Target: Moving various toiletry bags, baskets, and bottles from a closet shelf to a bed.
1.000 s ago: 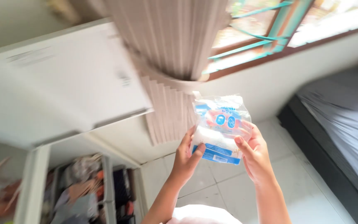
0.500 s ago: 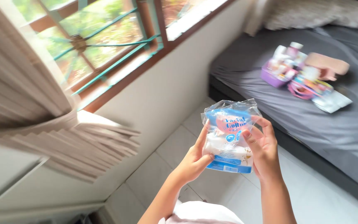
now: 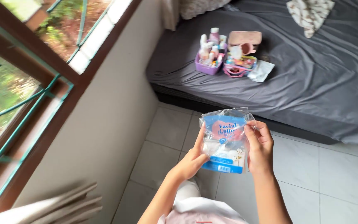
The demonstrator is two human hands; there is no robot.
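Two bare hands hold one clear plastic packet of cotton pads (image 3: pixel 224 143) upright over the white tiled floor (image 3: pixel 344 178), in front of the person's body. The left hand (image 3: pixel 192 159) grips the packet's left edge, thumb across the front near the lower corner and fingers behind it. The right hand (image 3: pixel 259 146) clasps the right edge, thumb on the front and fingers curled round the back. The packet has a blue and pink printed front with a blue strip along its bottom; a white stack of pads shows through the lower half.

Beyond the packet lies a low bed (image 3: pixel 311 83) under a dark grey sheet, its near edge just past the packet's top. Farther off on the bed, well apart from the packet, a purple basket (image 3: pixel 208 66) full of small bottles stands touching a pink basket (image 3: pixel 238 68) of small items. A pink pouch (image 3: pixel 244 38) lies just behind these, and a flat white packet (image 3: pixel 262 70) just to their right. A patterned cloth (image 3: pixel 309 12) lies at the bed's far end. Left of the packet, a pale wall (image 3: pixel 112 120) rises to a brown-framed window (image 3: pixel 34 74) with green bars.
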